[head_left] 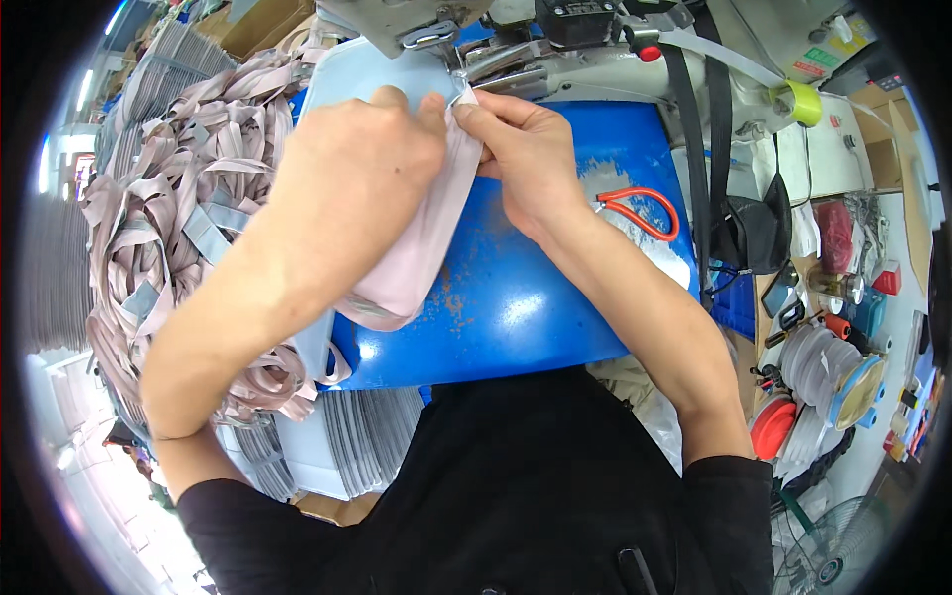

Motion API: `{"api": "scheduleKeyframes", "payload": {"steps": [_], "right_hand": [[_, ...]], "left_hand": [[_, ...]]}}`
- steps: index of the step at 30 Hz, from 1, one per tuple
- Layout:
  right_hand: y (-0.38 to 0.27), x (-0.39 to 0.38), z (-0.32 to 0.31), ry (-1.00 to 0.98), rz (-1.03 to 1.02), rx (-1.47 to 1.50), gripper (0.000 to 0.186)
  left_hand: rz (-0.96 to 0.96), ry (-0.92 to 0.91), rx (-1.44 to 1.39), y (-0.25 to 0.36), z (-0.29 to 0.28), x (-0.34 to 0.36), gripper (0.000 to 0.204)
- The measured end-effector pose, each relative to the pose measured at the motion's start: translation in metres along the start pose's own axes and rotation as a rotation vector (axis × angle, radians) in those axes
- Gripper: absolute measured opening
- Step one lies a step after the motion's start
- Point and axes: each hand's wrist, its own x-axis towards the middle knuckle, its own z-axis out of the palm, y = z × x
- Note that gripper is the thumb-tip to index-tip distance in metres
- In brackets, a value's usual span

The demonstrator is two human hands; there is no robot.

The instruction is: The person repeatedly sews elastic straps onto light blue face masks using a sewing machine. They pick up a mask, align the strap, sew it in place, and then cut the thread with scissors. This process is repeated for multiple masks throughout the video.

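At the sewing machine head [436, 30], my left hand [367, 169] rests curled on a light blue panel [357, 69] with pale pink fabric [397, 297] along it, gripping the piece near its upper right edge. My right hand [526, 159] pinches the pink fabric's edge just below the needle area; some of its fingers are hidden. The piece lies over a worn blue work surface [466, 317]. Red-handled snips [650, 213] lie to the right of my right hand.
A tangled heap of pink strips [198, 159] fills the left side beside stacked grey panels [59, 268]. Below the surface are more panels [357, 441]. Black straps [689, 169] hang at the right, near spools [818, 377], assorted small items and a fan [828, 550].
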Motion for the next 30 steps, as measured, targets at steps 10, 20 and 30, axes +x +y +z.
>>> {"api": "scheduleKeyframes", "payload": {"steps": [10, 20, 30], "right_hand": [[0.012, -0.016, -0.023, -0.097, -0.139, -0.182, 0.036], [0.02, -0.049, -0.057, -0.158, -0.168, -0.299, 0.042], [-0.004, -0.132, -0.087, -0.155, 0.083, -0.477, 0.032]], "left_hand": [[-0.16, 0.194, -0.073, 0.043, 0.011, 0.01, 0.024], [-0.46, 0.198, -0.61, 0.056, 0.024, 0.028, 0.027], [-0.1, 0.607, -0.68, 0.14, 0.037, -0.07, 0.051]]}}
